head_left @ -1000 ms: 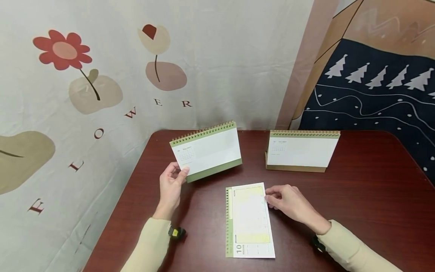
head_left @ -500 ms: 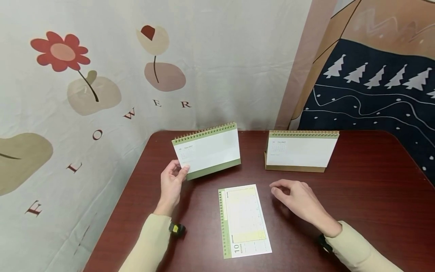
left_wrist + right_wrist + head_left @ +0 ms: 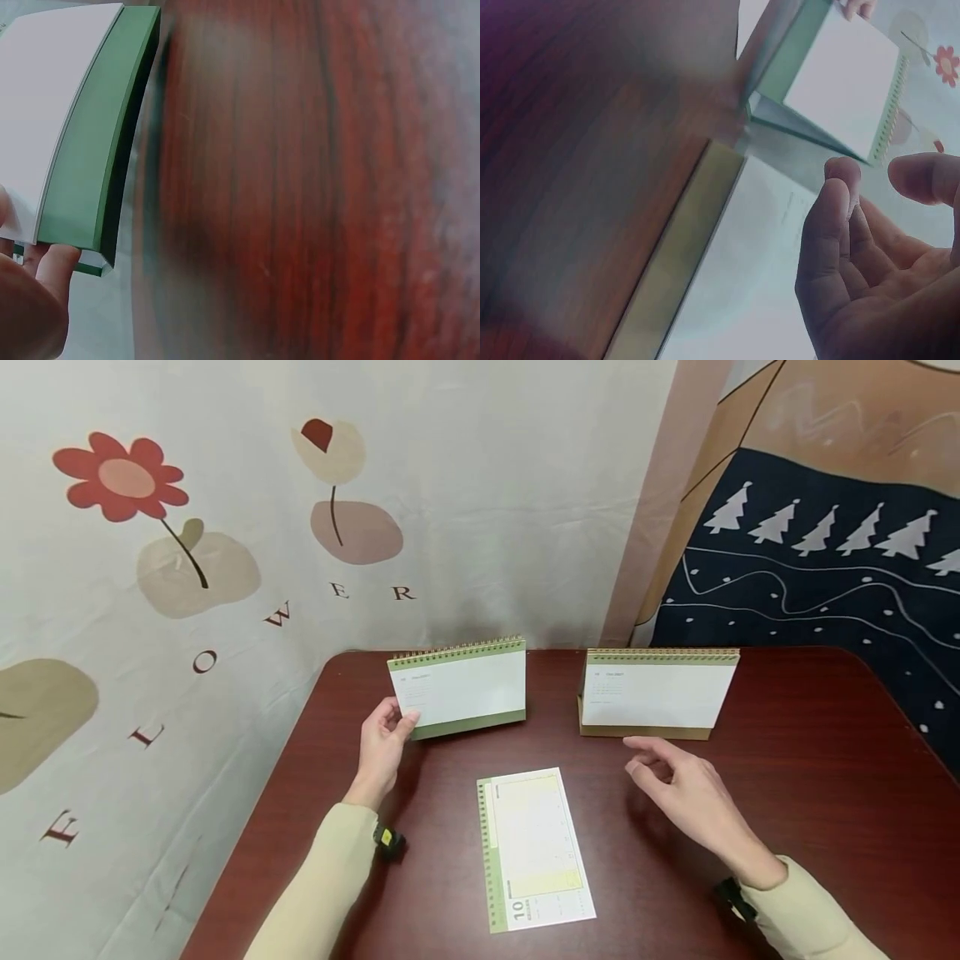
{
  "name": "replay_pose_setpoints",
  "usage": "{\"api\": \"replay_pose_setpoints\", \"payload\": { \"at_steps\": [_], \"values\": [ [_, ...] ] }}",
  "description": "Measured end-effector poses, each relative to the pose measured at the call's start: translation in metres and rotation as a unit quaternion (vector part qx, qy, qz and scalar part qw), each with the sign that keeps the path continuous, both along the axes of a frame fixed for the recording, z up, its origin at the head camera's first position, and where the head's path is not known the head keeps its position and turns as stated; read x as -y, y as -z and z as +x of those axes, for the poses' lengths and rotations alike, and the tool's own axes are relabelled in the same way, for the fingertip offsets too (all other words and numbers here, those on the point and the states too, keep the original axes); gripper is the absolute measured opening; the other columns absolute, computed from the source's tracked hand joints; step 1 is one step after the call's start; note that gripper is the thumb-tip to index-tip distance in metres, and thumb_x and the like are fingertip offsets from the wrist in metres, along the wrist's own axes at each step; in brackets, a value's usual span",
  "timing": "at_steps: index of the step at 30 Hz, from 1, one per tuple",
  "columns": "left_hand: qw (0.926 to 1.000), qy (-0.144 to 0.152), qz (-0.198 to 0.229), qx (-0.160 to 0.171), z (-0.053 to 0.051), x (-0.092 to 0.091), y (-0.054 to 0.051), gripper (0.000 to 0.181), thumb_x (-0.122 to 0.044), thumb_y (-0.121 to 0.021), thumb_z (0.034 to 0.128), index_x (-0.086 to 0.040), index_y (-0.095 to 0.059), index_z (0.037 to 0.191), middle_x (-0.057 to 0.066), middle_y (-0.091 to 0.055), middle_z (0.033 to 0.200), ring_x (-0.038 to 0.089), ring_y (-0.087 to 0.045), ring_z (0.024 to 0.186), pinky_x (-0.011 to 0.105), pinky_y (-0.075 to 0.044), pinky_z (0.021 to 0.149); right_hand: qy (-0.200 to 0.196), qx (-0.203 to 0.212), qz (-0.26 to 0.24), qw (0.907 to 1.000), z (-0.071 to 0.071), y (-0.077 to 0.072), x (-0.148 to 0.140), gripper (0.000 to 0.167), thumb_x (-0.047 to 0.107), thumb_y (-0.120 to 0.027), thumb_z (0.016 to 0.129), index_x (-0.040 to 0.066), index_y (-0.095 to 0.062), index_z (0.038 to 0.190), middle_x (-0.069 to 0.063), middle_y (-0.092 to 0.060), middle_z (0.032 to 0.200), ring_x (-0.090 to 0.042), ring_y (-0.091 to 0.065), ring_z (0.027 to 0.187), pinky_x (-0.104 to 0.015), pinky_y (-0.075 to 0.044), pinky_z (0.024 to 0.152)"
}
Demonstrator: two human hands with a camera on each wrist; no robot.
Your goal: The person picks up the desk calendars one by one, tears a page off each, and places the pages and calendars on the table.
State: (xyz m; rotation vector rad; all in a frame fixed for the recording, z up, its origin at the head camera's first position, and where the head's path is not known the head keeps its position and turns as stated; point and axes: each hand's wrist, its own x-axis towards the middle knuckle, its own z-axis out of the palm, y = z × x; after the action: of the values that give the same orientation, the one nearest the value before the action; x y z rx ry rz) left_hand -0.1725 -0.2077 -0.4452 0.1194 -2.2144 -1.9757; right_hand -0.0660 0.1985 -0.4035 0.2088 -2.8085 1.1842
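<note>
The left hand (image 3: 381, 747) pinches the lower left corner of a green spiral desk calendar (image 3: 465, 689), thumb on its white page. In the left wrist view the fingers reach around the end of its green base (image 3: 90, 150). The right hand (image 3: 693, 793) hovers, holding nothing, fingers bent loosely with a gap to the thumb, in front of a tan-based desk calendar (image 3: 652, 695). Between the hands a loose sheet (image 3: 532, 843) with a punched green edge and yellow bands lies flat. The right wrist view shows the right hand (image 3: 877, 270) beside the tan-based calendar (image 3: 742, 277).
The dark red wooden table (image 3: 450, 802) reaches back to a pale curtain (image 3: 487, 510) printed with flowers and letters. At the right hangs a dark blue cloth (image 3: 817, 577) with white trees.
The right hand has let go of the sheet's edge and moved right and back. The sheet has shifted slightly left. The left hand has turned the green calendar more level and moved it slightly back.
</note>
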Motion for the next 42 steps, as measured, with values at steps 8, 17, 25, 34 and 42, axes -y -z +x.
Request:
{"api": "replay_pose_setpoints", "payload": {
  "at_steps": [8,17,25,34,42],
  "values": [
    [0.9992,0.003,0.027,0.029,-0.006,0.005,0.004,0.02,-0.001,-0.063,0.1017,0.002,-0.064,0.122,0.001,-0.068,0.11,0.011,-0.062,0.094,0.023,-0.051,0.079,0.006,-0.009,0.0,0.9999,0.001,-0.004,-0.007,0.034,0.019,-0.065,0.1,0.013,-0.068,0.134,0.003,-0.074,0.1,-0.01,-0.06,0.079,-0.028,-0.046,0.068],
    [0.9972,0.01,0.018,0.072,-0.007,0.011,0.006,0.025,0.0,-0.061,0.1021,0.004,-0.059,0.126,0.013,-0.064,0.121,0.009,-0.063,0.099,0.023,-0.052,0.084,0.002,-0.009,0.009,0.9999,0.0,-0.008,-0.013,0.033,0.023,-0.065,0.102,0.012,-0.069,0.132,0.001,-0.075,0.102,-0.012,-0.059,0.08,-0.029,-0.046,0.066],
    [0.9954,0.015,0.001,0.095,-0.006,0.013,0.004,0.031,-0.007,-0.062,0.1032,0.003,-0.059,0.132,0.018,-0.062,0.132,0.009,-0.062,0.105,0.024,-0.05,0.09,0.011,-0.012,-0.001,0.9999,0.0,-0.012,-0.019,0.032,0.026,-0.066,0.102,0.014,-0.069,0.132,0.001,-0.075,0.104,-0.01,-0.063,0.082,-0.027,-0.048,0.068],
    [0.9941,0.014,-0.02,0.106,-0.004,0.014,0.002,0.035,-0.011,-0.064,0.1033,0.003,-0.061,0.136,0.019,-0.065,0.133,0.013,-0.063,0.112,0.028,-0.049,0.097,0.016,-0.007,-0.025,0.9995,-0.003,-0.015,-0.032,0.034,0.023,-0.064,0.104,0.012,-0.067,0.136,-0.006,-0.076,0.114,-0.003,-0.071,0.086,-0.019,-0.051,0.071],
    [0.9957,0.011,-0.048,0.079,0.01,0.021,-0.004,0.053,-0.013,-0.064,0.1025,-0.004,-0.047,0.152,0.014,-0.051,0.151,0.026,-0.049,0.137,0.036,-0.043,0.106,0.032,-0.032,-0.013,0.9989,-0.002,-0.016,-0.039,0.035,0.023,-0.065,0.103,0.01,-0.067,0.135,-0.007,-0.076,0.115,0.008,-0.061,0.098,-0.01,-0.046,0.079]
  ]
}}
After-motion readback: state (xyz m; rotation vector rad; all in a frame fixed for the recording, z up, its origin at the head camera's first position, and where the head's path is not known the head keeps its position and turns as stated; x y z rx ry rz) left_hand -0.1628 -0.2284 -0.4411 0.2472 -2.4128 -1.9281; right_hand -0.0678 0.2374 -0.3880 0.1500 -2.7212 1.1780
